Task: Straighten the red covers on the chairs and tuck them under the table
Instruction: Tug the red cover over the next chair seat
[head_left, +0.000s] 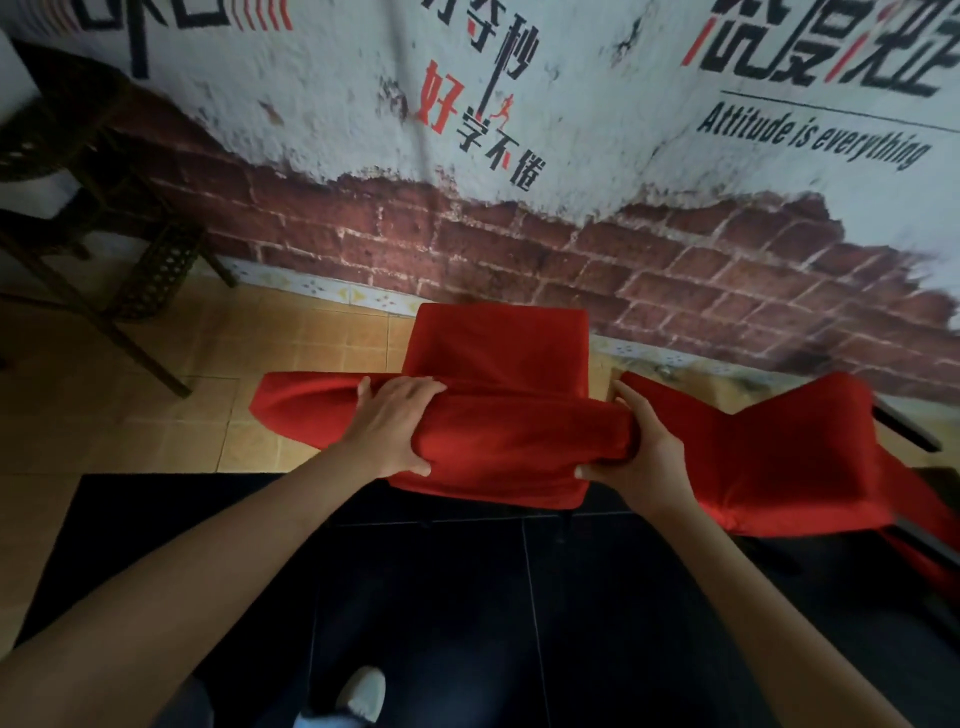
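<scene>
Wall up top is peeling white plaster over red brick (519, 244), with painted lettering, and tan floor tiles (156, 431) below it. Mid-frame, a soft red chair cover (498, 364) sits on a chair back. The left hand (387, 423) and right hand (641, 452) each curl round its top edge, thumbs underneath. A second red-covered chair (779, 467) is just right, with a dark wicker stool (104, 208) upper left.
</scene>
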